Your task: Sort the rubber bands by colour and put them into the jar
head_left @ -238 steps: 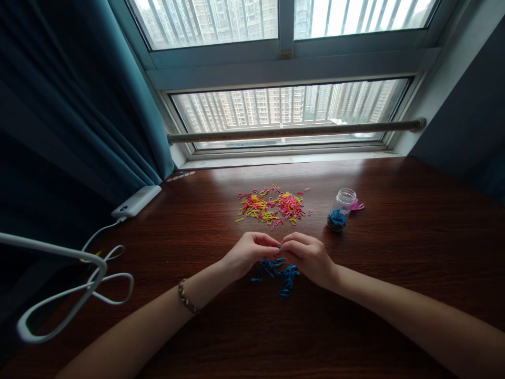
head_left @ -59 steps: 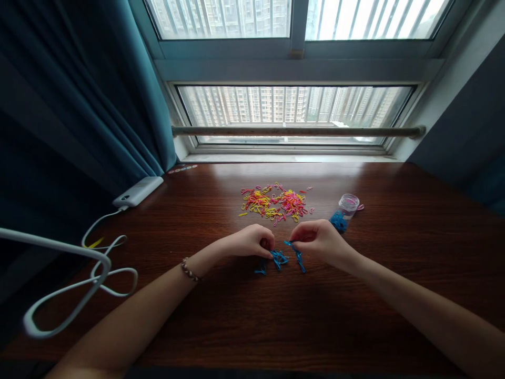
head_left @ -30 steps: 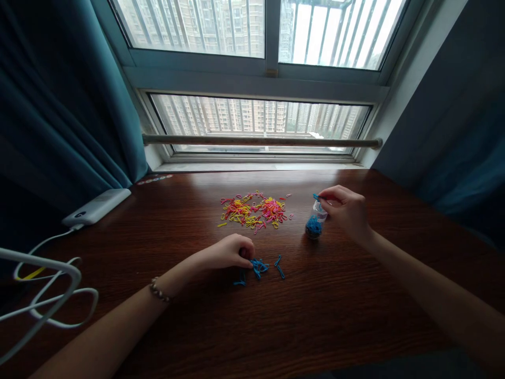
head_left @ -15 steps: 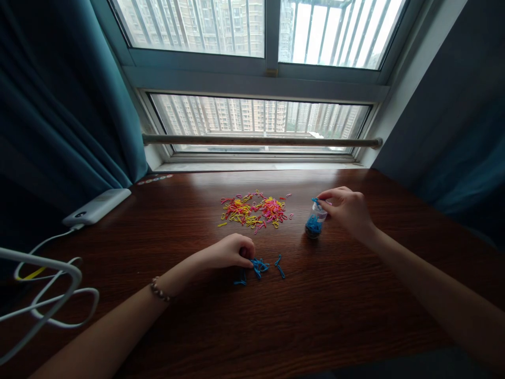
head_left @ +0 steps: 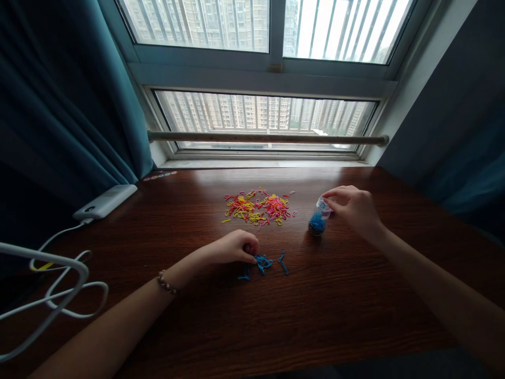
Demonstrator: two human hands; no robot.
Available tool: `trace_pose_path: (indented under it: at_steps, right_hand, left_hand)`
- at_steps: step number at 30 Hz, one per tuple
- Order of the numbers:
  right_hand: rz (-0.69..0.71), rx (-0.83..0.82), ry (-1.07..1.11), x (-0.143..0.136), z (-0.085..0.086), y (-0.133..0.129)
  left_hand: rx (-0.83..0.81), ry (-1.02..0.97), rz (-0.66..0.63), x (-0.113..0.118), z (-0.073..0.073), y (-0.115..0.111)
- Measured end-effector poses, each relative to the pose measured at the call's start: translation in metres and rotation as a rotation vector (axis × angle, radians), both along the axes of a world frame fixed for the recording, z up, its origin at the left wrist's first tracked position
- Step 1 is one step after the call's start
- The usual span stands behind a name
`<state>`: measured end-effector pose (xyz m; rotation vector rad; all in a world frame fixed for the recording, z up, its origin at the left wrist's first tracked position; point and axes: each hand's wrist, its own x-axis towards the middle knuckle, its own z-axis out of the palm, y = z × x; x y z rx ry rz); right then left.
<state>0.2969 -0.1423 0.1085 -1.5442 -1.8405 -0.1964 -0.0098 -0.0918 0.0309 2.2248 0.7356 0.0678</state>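
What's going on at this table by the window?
A person is handling small blue loops. The right hand is at the mouth of a clear jar holding more of them; whether it grips one is unclear. The left hand is at the edge of the loose ones on the table. Farther back lies a mixed pile of yellow, red and pink loops.

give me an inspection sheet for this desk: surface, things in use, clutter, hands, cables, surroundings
Surface: brown wood-grain tabletop
Things in use: small blue loops loose on the tabletop; clear jar holding more blue loops
Clutter: scattered yellow, red and pink loops
Hands: left hand at the loose blue loops; right hand at the jar's mouth, grip unclear
Cables: white cable looped at left, plugged into a white device
Surroundings: window ahead, blue curtain at left
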Motion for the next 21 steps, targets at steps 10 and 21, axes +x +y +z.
trace_pose_path:
  at_steps: [10, 21]
  right_hand:
    - [0.083, 0.155, 0.054, -0.018, 0.000, -0.016]
    - [0.601, -0.203, -0.056, -0.093, -0.068, -0.044]
  left_hand:
    - [-0.038, -0.032, 0.048, 0.001, 0.005, -0.003]
    - [0.102, -0.014, -0.020, 0.000, 0.001, -0.004]
